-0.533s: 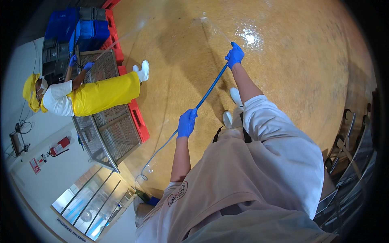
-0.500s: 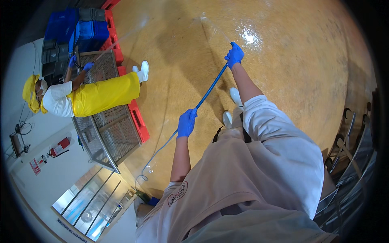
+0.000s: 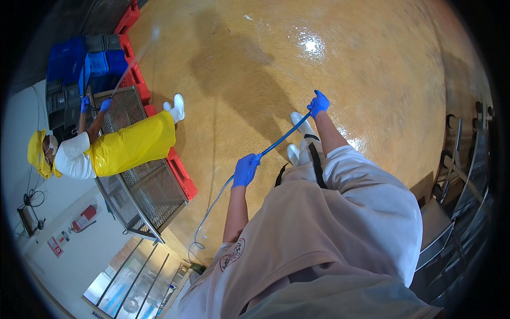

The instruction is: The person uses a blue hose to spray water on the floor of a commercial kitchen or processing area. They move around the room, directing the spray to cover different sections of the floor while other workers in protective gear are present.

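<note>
A blue hose [image 3: 285,136] runs between my two gloved hands, over the wet tan floor [image 3: 366,69]. My right hand [image 3: 319,104], in a blue glove, is closed round its end, with the thumb at the tip. A faint spray leaves that end toward the floor beyond. Lower and to the left, my left hand [image 3: 246,170], also blue-gloved, grips the hose farther back. From there the thinner part trails down to a loose loop on the floor. My white boots [image 3: 301,123] stand between the hands.
At the left a person in a yellow apron [image 3: 133,139] holds another spraying hose. Beside them stand a metal mesh cart [image 3: 143,183], red pallets [image 3: 181,174] and stacked blue crates [image 3: 66,59]. Metal racks or carts [image 3: 451,159] line the right side. A fire extinguisher [image 3: 84,218] hangs on the wall.
My right hand has come down and nearer to me with the hose end, and the hose between my hands bends more. My left hand has shifted slightly lower. The view has shifted.
</note>
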`<state>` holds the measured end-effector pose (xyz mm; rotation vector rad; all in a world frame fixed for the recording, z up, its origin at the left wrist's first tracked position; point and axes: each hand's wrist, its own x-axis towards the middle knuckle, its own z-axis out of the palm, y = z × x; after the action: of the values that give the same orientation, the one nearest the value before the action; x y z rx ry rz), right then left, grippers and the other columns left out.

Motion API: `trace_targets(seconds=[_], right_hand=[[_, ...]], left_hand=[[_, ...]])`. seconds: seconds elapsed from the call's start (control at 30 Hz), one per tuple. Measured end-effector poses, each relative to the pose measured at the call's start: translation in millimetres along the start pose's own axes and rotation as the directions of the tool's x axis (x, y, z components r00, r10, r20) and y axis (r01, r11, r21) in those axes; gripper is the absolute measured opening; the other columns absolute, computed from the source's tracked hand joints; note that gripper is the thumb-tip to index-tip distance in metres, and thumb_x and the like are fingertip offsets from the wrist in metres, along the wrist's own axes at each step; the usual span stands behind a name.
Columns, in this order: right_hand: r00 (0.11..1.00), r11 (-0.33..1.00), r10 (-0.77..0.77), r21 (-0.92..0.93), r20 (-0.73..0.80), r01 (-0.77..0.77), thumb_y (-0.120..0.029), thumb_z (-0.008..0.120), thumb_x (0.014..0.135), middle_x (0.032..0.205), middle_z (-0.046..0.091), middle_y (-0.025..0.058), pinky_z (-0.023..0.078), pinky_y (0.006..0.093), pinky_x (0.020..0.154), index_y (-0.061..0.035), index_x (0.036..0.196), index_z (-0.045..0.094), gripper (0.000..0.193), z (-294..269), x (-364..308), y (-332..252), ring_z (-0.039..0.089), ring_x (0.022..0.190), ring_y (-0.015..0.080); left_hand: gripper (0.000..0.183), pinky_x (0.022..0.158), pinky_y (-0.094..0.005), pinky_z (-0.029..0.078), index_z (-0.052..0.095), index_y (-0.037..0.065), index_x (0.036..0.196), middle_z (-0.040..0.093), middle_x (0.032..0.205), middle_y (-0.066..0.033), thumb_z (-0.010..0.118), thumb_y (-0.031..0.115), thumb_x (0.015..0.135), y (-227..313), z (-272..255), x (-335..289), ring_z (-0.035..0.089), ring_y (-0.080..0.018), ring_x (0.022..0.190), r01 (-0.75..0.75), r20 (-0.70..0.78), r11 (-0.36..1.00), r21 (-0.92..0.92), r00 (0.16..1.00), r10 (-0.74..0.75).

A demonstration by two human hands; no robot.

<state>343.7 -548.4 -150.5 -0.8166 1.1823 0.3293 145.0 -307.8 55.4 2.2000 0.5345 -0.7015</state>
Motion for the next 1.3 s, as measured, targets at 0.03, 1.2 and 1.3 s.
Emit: trace_targets(seconds=[0.03, 1.2, 1.3], right_hand=[[1.000, 0.999, -0.016, 0.028, 0.007, 0.016, -0.020, 0.049, 0.087, 0.050, 0.031, -0.0003, 0.025, 0.0275, 0.036, -0.0099, 0.103, 0.058, 0.021, -1, 4, -4, 0.031, 0.039, 0.0117], [0.983, 0.974, -0.149, 0.186, 0.107, 0.127, -0.018, 0.047, 0.086, 0.050, 0.030, -0.0010, 0.024, 0.0278, 0.036, -0.0106, 0.104, 0.058, 0.022, -20, 7, -90, 0.029, 0.040, 0.0114], [0.983, 0.973, -0.146, 0.198, 0.113, 0.122, -0.018, 0.047, 0.086, 0.050, 0.029, -0.0008, 0.023, 0.0279, 0.037, -0.0115, 0.106, 0.058, 0.023, -29, -7, -97, 0.029, 0.039, 0.0117]], left_hand=[[0.049, 0.060, -0.0334, 0.041, 0.059, 0.002, 0.071, 0.056, 0.065, -0.0138, 0.046, 0.045, 0.089, 4, 2, 4, 0.052, -0.0228, 0.062, -0.004, 0.005, 1.000, 0.010, 1.000, 0.004], [0.046, 0.064, -0.0344, 0.043, 0.058, 0.002, 0.076, 0.058, 0.071, -0.0158, 0.045, 0.044, 0.090, 69, 70, -21, 0.054, -0.0266, 0.066, -0.037, -0.049, 0.999, 0.006, 0.998, 0.037], [0.048, 0.064, -0.0344, 0.043, 0.058, 0.002, 0.075, 0.058, 0.071, -0.0156, 0.044, 0.045, 0.090, 71, 76, -35, 0.055, -0.0258, 0.066, -0.115, -0.105, 0.993, 0.000, 0.988, 0.115]])
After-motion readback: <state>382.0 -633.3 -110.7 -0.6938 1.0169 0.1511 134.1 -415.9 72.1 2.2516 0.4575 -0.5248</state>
